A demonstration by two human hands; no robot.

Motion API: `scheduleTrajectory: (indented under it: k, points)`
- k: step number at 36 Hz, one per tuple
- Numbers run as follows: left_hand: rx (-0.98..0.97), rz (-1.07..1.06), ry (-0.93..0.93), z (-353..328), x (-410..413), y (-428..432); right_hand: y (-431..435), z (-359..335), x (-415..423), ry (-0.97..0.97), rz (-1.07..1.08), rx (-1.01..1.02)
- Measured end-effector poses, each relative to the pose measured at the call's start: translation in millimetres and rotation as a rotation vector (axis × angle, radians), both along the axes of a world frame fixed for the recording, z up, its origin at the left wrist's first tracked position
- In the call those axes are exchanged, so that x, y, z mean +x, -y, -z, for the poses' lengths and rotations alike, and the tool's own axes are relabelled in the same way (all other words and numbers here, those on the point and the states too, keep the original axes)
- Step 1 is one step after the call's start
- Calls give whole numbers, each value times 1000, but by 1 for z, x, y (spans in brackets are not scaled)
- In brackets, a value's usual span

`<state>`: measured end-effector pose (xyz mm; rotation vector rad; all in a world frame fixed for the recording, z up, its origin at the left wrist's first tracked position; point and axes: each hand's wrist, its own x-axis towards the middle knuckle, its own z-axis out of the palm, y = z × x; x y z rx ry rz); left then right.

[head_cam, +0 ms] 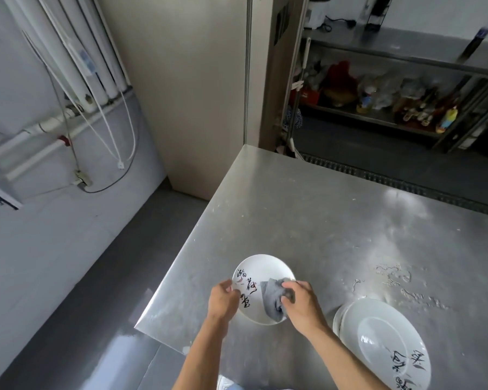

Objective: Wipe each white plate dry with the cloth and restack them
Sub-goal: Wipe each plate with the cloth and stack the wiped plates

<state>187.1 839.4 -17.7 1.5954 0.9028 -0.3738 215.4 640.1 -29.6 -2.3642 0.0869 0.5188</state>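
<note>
While the left hand [223, 301] grips the small white plate's [261, 267] rim, the right hand [302, 305] presses a bunched grey cloth [271, 298] onto it.

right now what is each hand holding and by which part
The left hand grips the white plate by its left rim. The right hand holds the bunched grey cloth at its right side, against the plate's face.
</note>
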Motion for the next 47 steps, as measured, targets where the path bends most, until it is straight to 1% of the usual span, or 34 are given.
scheduleTrajectory:
  k: [3,6,10,16,19,22,25,28,31,34,37,43,47]
  points:
    - [3,-15,-13,-1,3,-1,1,1,5,-9,2,3]
    - [-19,-47,19,-4,5,0,2,3,9,-29,-9,-12]
    - [-15,-39,28,0,10,-2,4,6,10,-39,-15,-15]
    - [-102,-102,31,-2,8,1,7,7,10,-48,-32,-11]
    - [-134,-99,21,-6,6,2,8,7,10,-38,-49,-15]
    - [-166,-84,-4,-9,2,4,8,7,5,4,-74,-50]
    - [-178,-88,-6,-8,-3,5,9,6,-1,140,-127,-152]
    - [-215,-93,29,-7,-11,6,7,3,-7,182,-175,-119]
    - [-233,-84,67,-8,-17,9,4,-1,-13,192,-241,-154]
    - [-259,-81,104,-12,-22,13,1,-5,-15,174,-263,-185]
    - [-297,-47,164,-19,-26,16,-3,-12,-12,191,-249,-182]
    - [-312,51,274,-37,-27,26,-15,-31,1,313,-157,-161]
    - [-307,104,335,-50,-30,29,-24,-43,11,374,-167,-128]
